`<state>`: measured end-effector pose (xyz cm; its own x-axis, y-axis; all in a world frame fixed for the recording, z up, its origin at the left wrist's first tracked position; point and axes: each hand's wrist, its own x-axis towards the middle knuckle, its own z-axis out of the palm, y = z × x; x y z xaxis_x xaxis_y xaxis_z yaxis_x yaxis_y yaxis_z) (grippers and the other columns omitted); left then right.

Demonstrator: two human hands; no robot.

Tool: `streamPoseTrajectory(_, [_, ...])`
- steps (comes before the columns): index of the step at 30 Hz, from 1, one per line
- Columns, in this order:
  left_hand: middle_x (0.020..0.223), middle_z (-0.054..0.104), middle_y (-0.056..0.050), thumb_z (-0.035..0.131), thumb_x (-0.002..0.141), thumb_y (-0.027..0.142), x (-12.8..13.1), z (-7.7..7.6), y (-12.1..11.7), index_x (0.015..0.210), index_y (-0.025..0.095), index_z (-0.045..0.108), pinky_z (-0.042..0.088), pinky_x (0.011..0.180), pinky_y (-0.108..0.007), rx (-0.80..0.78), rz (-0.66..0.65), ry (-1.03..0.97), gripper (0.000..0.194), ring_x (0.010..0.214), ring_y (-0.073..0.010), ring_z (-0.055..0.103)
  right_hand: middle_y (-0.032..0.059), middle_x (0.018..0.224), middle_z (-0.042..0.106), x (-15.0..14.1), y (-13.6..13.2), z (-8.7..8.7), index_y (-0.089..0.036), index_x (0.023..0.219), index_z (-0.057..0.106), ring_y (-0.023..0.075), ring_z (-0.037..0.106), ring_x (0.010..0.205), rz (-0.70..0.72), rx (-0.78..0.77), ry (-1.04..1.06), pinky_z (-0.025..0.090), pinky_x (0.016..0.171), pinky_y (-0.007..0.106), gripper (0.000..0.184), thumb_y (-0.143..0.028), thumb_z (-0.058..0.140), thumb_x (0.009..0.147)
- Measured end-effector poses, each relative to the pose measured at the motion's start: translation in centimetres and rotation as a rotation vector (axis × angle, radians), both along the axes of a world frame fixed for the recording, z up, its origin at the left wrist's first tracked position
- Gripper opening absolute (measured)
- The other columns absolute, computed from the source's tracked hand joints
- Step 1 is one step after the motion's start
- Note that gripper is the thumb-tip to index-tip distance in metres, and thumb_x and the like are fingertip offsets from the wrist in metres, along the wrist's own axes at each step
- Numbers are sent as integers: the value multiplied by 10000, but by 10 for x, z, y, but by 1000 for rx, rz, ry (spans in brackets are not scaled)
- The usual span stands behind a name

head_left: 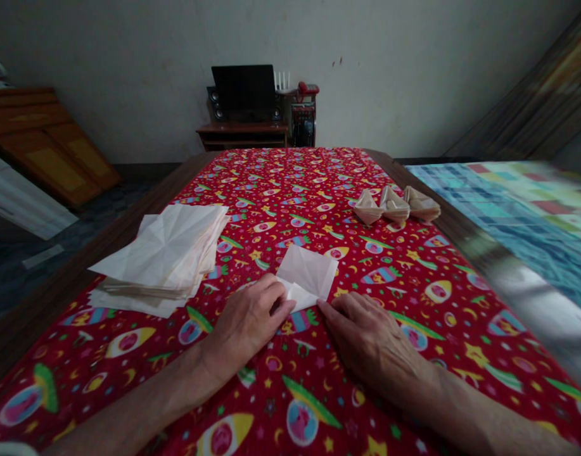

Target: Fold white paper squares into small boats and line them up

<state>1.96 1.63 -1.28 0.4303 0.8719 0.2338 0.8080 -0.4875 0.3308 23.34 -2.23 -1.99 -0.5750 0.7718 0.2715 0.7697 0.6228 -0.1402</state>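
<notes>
A small white sheet of paper point(309, 266) with crease lines lies in front of me, its near edge partly folded over. My left hand point(252, 310) is closed at the left end of the fold, thumb and fingers gripping the paper there. At the right corner of the fold is my right hand point(370, 335), its fingers bent and the index fingertip pressed on the paper; its thumb is hidden. To the left sits a stack of creased white paper sheets point(164, 244). Several folded paper pieces point(395, 206) stand grouped in three bundles at the right.
A red patterned tablecloth point(290, 183) covers the table, whose dark wooden edge point(133, 212) shows on both sides. Beyond stands a monitor point(245, 88) with speakers on a small desk point(242, 130). A bed with a colourful cover point(499, 221) is at the right, wooden cabinets point(47, 142) at the left.
</notes>
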Motion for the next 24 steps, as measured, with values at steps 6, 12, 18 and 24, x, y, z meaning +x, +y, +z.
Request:
streamPoseTrajectory(6, [717, 488, 30, 549, 858, 240, -1, 0, 2, 667, 179, 475, 328, 588, -244, -27, 12, -14, 213, 627, -110, 473, 67, 799, 538, -1, 1, 1, -133, 1055, 601, 172, 450, 686, -10, 7, -11, 367, 618, 312, 268, -164, 362, 937])
streamPoseTrajectory(12, [718, 485, 25, 541, 863, 235, -2, -2, 5, 667, 179, 471, 340, 601, -250, -21, -15, -14, 215, 641, -117, 478, 65, 800, 535, -3, 1, 2, -143, 1045, 603, 166, 449, 680, -28, -3, -14, 358, 617, 307, 265, -164, 363, 935])
streamPoseTrajectory(18, [752, 499, 18, 552, 863, 245, -4, -6, 8, 685, 181, 471, 385, 627, -244, -34, -66, -32, 206, 686, -124, 514, 62, 796, 533, -2, 1, 4, -147, 989, 613, 158, 453, 676, -32, -20, -9, 354, 612, 297, 239, -159, 382, 929])
streamPoseTrajectory(24, [988, 547, -22, 571, 850, 193, -3, -3, 5, 1125, 203, 469, 478, 726, -268, 39, -42, -60, 293, 850, -156, 582, 60, 797, 534, -3, 1, 2, -149, 1002, 609, 157, 451, 683, -33, -7, 5, 353, 618, 293, 238, -155, 381, 935])
